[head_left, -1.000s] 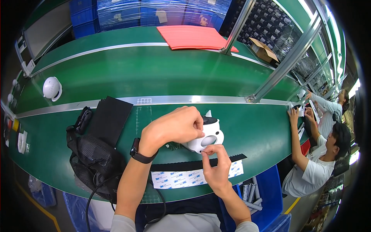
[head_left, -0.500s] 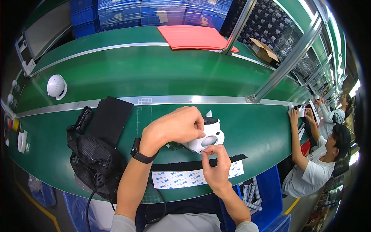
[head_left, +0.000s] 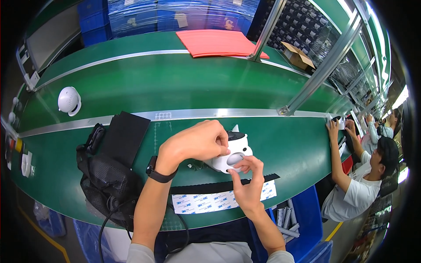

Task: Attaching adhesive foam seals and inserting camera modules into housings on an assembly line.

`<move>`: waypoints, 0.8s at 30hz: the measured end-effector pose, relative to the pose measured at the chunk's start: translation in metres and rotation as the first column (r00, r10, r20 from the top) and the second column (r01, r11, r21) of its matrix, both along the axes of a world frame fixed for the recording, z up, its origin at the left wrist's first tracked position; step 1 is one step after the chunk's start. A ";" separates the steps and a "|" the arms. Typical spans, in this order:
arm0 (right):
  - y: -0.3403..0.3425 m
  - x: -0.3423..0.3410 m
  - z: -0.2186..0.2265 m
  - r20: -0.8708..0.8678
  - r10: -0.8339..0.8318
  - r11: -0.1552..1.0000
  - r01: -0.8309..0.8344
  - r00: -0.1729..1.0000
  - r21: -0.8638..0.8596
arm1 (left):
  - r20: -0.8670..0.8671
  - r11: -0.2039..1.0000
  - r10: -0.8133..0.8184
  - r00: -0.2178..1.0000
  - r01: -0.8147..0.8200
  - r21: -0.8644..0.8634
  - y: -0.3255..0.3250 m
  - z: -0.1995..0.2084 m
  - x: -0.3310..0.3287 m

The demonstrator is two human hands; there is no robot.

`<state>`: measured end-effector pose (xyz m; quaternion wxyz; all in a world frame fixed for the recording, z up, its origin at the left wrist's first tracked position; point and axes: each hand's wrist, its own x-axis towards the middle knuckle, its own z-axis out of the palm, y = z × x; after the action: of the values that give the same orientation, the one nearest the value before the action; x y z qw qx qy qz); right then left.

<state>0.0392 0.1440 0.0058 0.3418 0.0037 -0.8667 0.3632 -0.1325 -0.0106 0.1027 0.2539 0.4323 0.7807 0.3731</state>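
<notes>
A white, animal-shaped plastic housing [head_left: 244, 143] with small pointed ears, a black patch on top and an oval opening stands on the green table in front of me. My left hand [head_left: 204, 141] reaches over from the left, its fingers curled and closed against the housing's side. The fingertips are partly hidden. From below, my right hand [head_left: 248, 186] touches the housing's lower edge with the thumb, beside a small dark spot. Its index finger is lifted apart from the thumb, near the oval opening. Just below lie a black toothed strip [head_left: 210, 188] and a white printed adhesive-backing sheet [head_left: 210, 203].
A black mesh bag [head_left: 107, 182] with a cable and a black flat sheet [head_left: 127, 133] lie left. Behind the metal rail, a white rounded device [head_left: 69, 101] sits on a green belt. A blue bin [head_left: 309, 219] stands lower right. A co-worker [head_left: 355, 188] works at the right.
My right index finger has opened away from the thumb, toward the oval opening. My left hand keeps its place on the housing. The white device on the belt has shifted slightly right.
</notes>
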 end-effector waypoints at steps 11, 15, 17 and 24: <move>0.026 0.011 0.006 -0.059 -0.026 0.943 0.004 0.998 -0.334 | 0.052 1.000 -0.026 0.998 0.025 0.014 -0.002 -0.002 -0.007; 0.030 0.016 0.015 0.099 -0.001 0.958 0.029 0.995 -0.284 | 0.072 1.000 -0.025 0.997 0.025 0.008 -0.003 -0.002 -0.009; 0.029 0.017 0.016 0.182 -0.008 0.960 0.058 0.983 -0.273 | 0.083 1.000 -0.017 0.996 0.017 0.002 -0.002 0.001 -0.009; 0.029 0.013 0.015 0.181 -0.036 0.967 0.080 0.983 -0.242 | 0.089 1.000 -0.013 0.996 0.013 0.000 -0.001 0.003 -0.008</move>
<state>0.0521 0.1727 0.0209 0.2725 -0.0967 -0.8409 0.4576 -0.1403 -0.0113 0.1062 0.2910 0.4203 0.7660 0.3898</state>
